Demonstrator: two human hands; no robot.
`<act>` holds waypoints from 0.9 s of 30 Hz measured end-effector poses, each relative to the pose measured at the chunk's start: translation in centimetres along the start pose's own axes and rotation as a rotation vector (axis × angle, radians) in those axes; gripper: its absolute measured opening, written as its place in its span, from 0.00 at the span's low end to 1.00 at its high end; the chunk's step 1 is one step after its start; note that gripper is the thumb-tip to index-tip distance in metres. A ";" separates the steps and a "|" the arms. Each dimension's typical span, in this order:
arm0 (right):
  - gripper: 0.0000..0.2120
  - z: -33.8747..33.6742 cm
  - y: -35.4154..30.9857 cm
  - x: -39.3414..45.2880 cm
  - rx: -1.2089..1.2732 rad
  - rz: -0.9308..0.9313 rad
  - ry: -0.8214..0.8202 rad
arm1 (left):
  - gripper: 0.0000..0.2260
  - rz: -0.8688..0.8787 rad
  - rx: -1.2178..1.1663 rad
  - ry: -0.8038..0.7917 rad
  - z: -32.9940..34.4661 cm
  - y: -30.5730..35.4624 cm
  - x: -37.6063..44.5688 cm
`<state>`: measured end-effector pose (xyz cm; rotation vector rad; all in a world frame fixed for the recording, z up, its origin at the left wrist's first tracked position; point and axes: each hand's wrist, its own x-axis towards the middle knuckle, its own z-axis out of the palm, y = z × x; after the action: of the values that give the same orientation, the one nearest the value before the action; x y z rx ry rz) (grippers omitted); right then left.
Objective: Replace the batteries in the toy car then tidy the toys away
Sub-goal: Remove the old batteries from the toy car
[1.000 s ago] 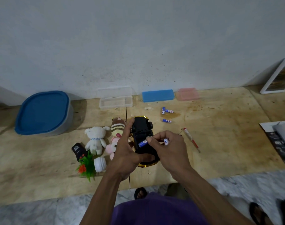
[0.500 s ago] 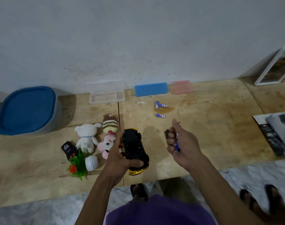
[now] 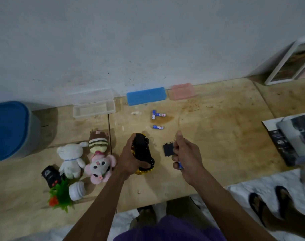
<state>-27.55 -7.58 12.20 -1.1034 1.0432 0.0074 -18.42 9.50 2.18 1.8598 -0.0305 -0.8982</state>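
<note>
From the head view we see the left hand (image 3: 131,160) curled round the toy car (image 3: 142,152), thumb on its near end and fingers along its left side; the car is upside down, black underside up, with gold bodywork showing at the near end, over the wooden board (image 3: 217,136). The right hand (image 3: 186,157) is apart from the car, to its right, fingers curled: it pinches a black battery cover (image 3: 167,150) between thumb and fingertips, and a blue battery (image 3: 180,165) pokes out under the lower fingers (more may sit in the palm, we cannot tell). Three loose batteries (image 3: 157,114) lie farther back on the board, two touching in a T and one just nearer. Against the wall sit a clear case (image 3: 94,110) with its lid up, a blue case (image 3: 146,96) and a pink case (image 3: 182,91). Left of the car lie a pink plush (image 3: 99,166), a striped plush (image 3: 98,142), a white plush (image 3: 71,158), a black remote (image 3: 50,176) and a small plastic plant (image 3: 61,195). A blue-lidded tub (image 3: 9,129) stands at far left
</note>
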 end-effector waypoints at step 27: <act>0.14 -8.7 -5.9 8.7 -0.080 -0.156 0.198 | 0.26 0.313 0.572 0.397 4.2 8.0 4.1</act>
<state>-25.87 -20.89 10.00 -1.2746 1.1383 -0.1901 -15.03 0.82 5.42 2.4483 -0.3544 -0.3026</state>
